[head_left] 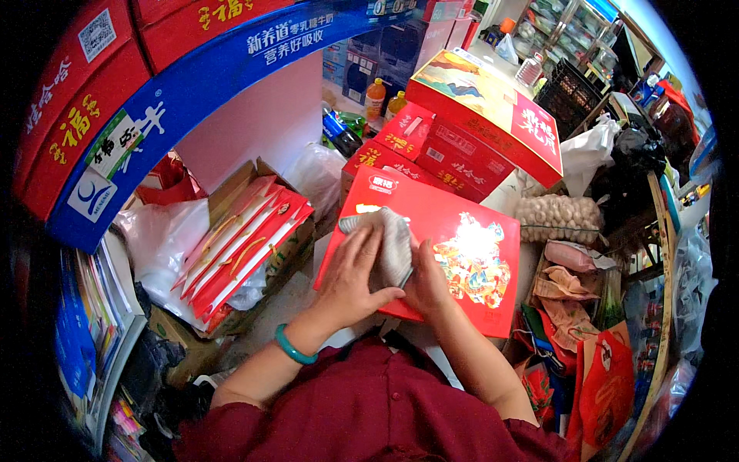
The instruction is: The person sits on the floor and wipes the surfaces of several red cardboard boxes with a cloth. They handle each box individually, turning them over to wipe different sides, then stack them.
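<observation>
A flat red gift box [483, 304] with a shiny colourful printed picture lies tilted in front of me. Over its left part, a bunched grey-white striped cloth [394, 248] is between my two hands. My left hand [350, 266], with a green bangle on the wrist, is closed on the cloth, its fingers lying over the near side. My right hand [427, 281] is against the cloth's right side, gripping it; most of its fingers are hidden behind the cloth.
Behind are stacked red cartons [462, 154] and a larger red and gold gift box [493, 104]. Drink bottles [375, 98] stand beside them. An open carton [258, 175] of red paper bags [246, 246] is at left. A netted bag [558, 219] and folded bags [570, 327] sit at right.
</observation>
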`<state>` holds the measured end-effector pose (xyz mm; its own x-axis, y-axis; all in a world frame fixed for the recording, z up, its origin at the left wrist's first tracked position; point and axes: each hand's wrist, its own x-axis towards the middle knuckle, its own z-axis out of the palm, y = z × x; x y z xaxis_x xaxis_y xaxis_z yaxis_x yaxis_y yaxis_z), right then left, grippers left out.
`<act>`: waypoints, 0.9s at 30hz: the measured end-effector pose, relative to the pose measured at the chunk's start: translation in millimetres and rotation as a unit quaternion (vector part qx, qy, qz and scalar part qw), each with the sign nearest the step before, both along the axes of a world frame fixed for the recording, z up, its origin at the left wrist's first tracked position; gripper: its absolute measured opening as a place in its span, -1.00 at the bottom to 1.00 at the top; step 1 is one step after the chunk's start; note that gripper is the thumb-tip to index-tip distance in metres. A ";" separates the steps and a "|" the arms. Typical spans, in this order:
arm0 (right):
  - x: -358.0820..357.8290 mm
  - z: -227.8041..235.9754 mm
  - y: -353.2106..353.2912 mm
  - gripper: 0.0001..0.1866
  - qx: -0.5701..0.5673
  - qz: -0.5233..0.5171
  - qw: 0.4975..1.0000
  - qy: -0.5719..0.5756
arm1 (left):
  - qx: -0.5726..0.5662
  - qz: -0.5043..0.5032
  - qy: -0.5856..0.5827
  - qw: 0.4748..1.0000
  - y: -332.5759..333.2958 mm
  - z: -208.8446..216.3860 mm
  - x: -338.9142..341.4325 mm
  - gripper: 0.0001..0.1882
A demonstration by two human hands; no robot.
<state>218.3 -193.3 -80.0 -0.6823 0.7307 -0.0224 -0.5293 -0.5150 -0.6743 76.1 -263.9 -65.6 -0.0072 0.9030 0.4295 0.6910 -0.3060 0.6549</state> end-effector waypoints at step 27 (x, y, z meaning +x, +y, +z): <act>20.0 8.6 -47.5 -0.54 0.694 -0.088 0.515 -0.496 | -0.172 -0.090 -0.534 0.823 42.3 -77.5 -47.3 -0.53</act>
